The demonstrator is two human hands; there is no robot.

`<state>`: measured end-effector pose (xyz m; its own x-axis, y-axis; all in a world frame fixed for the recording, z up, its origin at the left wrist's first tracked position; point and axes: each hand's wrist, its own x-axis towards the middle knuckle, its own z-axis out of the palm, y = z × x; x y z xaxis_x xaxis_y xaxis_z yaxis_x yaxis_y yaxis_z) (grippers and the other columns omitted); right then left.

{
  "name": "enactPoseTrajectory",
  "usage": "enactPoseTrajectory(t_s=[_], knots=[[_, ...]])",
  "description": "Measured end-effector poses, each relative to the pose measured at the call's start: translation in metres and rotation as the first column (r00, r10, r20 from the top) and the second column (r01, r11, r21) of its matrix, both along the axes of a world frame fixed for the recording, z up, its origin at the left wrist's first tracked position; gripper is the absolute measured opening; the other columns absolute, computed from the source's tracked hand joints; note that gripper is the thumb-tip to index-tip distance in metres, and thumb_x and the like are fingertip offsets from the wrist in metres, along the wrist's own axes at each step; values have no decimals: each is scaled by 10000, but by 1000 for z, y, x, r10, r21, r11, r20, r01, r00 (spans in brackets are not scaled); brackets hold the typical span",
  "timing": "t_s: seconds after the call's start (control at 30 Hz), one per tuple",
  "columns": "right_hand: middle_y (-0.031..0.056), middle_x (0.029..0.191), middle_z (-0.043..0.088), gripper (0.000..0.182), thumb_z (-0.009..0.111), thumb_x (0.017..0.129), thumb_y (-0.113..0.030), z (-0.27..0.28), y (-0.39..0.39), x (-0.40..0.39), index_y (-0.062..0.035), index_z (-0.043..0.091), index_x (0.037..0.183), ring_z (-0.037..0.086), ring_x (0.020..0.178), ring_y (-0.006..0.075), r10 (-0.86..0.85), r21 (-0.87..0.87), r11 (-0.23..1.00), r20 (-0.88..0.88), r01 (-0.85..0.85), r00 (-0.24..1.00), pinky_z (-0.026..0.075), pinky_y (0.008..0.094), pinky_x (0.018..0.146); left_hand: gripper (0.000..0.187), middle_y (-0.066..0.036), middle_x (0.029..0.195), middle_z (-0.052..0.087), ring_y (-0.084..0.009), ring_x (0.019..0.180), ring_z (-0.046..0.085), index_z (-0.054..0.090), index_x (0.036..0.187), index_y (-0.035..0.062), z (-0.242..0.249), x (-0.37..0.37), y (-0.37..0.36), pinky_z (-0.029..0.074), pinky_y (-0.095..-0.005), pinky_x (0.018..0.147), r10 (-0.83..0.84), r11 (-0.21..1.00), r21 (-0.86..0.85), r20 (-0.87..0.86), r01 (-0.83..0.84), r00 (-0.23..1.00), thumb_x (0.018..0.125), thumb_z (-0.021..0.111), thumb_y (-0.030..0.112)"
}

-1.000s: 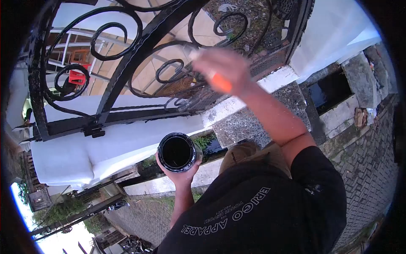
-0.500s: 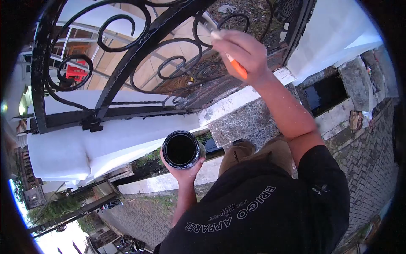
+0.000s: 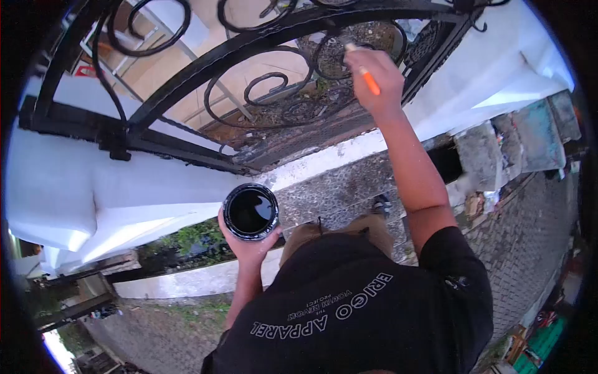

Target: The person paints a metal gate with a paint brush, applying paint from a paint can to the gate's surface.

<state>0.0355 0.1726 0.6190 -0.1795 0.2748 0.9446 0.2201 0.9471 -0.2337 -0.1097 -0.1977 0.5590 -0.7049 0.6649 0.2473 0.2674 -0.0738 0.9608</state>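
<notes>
Right hand (image 3: 375, 80) is seen raised higher on the black wrought-iron scrollwork gate (image 3: 261, 43) than half a second ago, fingers closed around the orange-handled paintbrush (image 3: 367, 73); bristle end is laid against a small scroll just right of the gate's middle. Judged: painting has moved on to a scroll further up. Round open can of black paint (image 3: 251, 211) is cupped from below in the left hand (image 3: 246, 244), fingers wrapped about its base, held level below the gate, in front of the white-plastered wall (image 3: 93, 199), much where it was

White wall (image 3: 81, 199), brick paving (image 3: 529, 249), weeds (image 3: 187, 240).
</notes>
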Motion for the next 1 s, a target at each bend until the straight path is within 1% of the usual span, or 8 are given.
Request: enactPoseTrajectory(t_s=[0.17, 0.37, 0.43, 0.63, 0.77, 0.9, 0.97, 1.0], knots=[[116, 927, 680, 164, 667, 753, -18, -14, -24, 1, -101, 698, 891, 682, 826, 280, 135, -40, 991, 269, -129, 954, 562, 351, 706, 1232, -175, 1358, 450, -279, 1257, 487, 186, 1450, 2, 6, -13, -5, 397, -408, 1065, 33, 999, -30, -2, -33, 999, 521, 962, 228], [125, 929, 689, 170, 670, 771, 3, -49, 2, 28, -79, 709, 914, 688, 879, 288, -140, -92, 981, 268, 170, 953, 565, 373, 771, 1265, -181, 1384, 425, -283, 1274, 466, 156, 1469, 4, -3, -5, 1, 382, -417, 1081, 127, 992, -20, -37, -128, 991, 510, 960, 193], [127, 936, 689, 178, 676, 765, 1, -56, -3, 33, -85, 709, 916, 688, 907, 294, 88, -72, 995, 396, -64, 914, 562, 366, 803, 1262, -182, 1386, 422, -286, 1272, 468, 162, 1466, 5, 1, 8, 9, 384, -420, 1080, 168, 985, -41, -21, -168, 986, 507, 961, 193], [94, 927, 688, 193, 715, 749, -58, -37, 29, 43, -126, 712, 929, 689, 837, 270, -82, -191, 979, -26, 76, 996, 569, 357, 724, 1265, -181, 1382, 422, -288, 1275, 465, 170, 1463, 13, 6, 42, 31, 390, -422, 1076, 226, 974, 16, -12, -226, 974, 497, 961, 216], [76, 856, 694, 57, 700, 807, -82, -25, 21, 34, -80, 711, 863, 689, 774, 245, 276, -213, 946, 130, -245, 952, 548, 333, 722, 1261, -180, 1382, 422, -282, 1262, 479, 169, 1465, 17, 5, 62, 50, 393, -416, 1073, 207, 978, 39, 12, -207, 978, 497, 955, 208], [66, 821, 728, 101, 653, 842, -75, -15, 71, 61, -14, 724, 879, 678, 741, 157, -175, -695, 719, -150, 22, 973, 531, 302, 715, 1243, -182, 1379, 426, -275, 1263, 481, 181, 1455, 4, 4, 78, 59, 400, -411, 1063, 189, 981, 35, -9, -189, 982, 503, 957, 199], [74, 786, 723, 95, 654, 831, -69, -16, 82, 70, -23, 727, 872, 683, 721, 180, -189, -758, 651, -101, 47, 977, 533, 303, 718, 1206, -182, 1366, 442, -276, 1256, 488, 198, 1445, -4, 4, 81, 62, 404, -414, 1059, 189, 981, 46, -11, -188, 982, 520, 949, 183], [80, 796, 722, 86, 672, 823, -75, -19, 79, 63, -31, 727, 872, 684, 724, 192, -109, -624, 781, -89, 30, 990, 532, 302, 714, 1193, -182, 1358, 451, -275, 1251, 494, 206, 1441, -6, 5, 80, 63, 404, -413, 1059, 177, 984, 27, -40, -176, 983, 524, 947, 177]])
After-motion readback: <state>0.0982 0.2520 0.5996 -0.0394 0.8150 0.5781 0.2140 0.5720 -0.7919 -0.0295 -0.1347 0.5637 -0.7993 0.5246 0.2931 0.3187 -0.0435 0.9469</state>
